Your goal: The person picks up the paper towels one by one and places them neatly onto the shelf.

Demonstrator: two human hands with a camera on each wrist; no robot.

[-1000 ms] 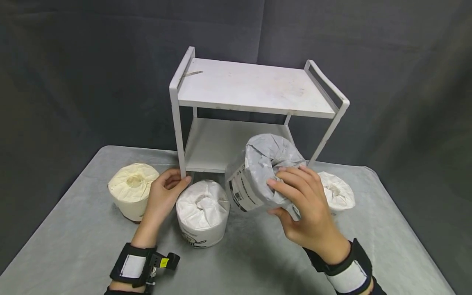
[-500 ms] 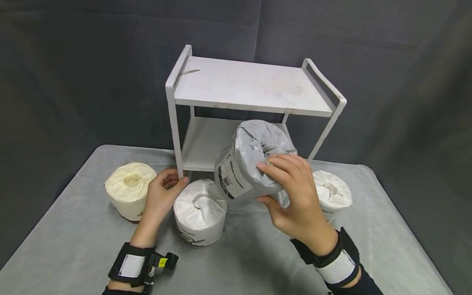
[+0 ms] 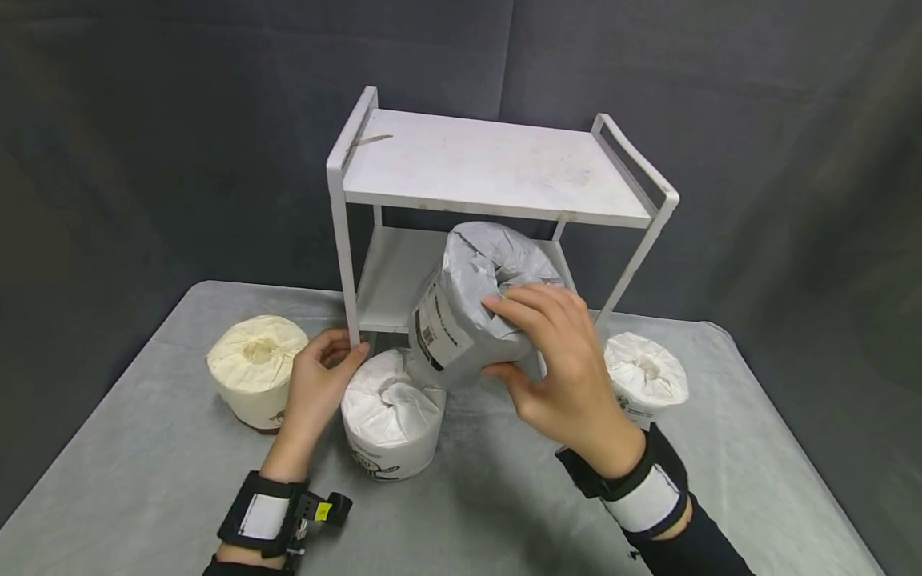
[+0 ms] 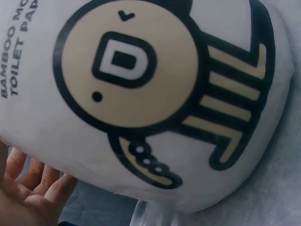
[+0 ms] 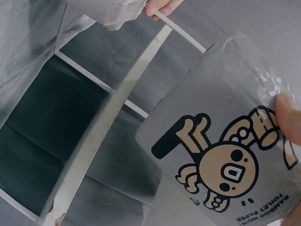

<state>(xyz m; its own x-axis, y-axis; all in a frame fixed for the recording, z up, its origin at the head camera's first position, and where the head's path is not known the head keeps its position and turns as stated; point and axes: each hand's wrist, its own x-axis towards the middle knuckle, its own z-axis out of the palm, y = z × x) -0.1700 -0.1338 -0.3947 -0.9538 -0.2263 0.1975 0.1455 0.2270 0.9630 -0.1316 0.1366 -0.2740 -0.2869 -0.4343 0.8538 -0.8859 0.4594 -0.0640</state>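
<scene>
My right hand (image 3: 565,364) grips a wrapped toilet paper roll (image 3: 454,304), thumb below and fingers over its crumpled end. The roll is tilted in front of the lower level of a white two-tier shelf (image 3: 497,168). In the right wrist view, a printed cartoon shows on the held roll (image 5: 216,117). With thumb and fingers, my left hand (image 3: 320,384) pinches the shelf's front left leg (image 3: 344,264). A white wrapped roll (image 3: 392,448) stands just right of that hand. It fills most of the left wrist view, partly hiding the left hand (image 4: 35,193).
A cream-wrapped roll (image 3: 255,372) stands on the left of the grey-covered table (image 3: 490,536). Another white roll (image 3: 644,372) sits at the right, behind my right forearm. Dark cloth (image 3: 238,160) hangs behind the shelf.
My right hand has carried its toilet paper roll left and upward, toward the lower shelf opening. The left hand stays on the leg.
</scene>
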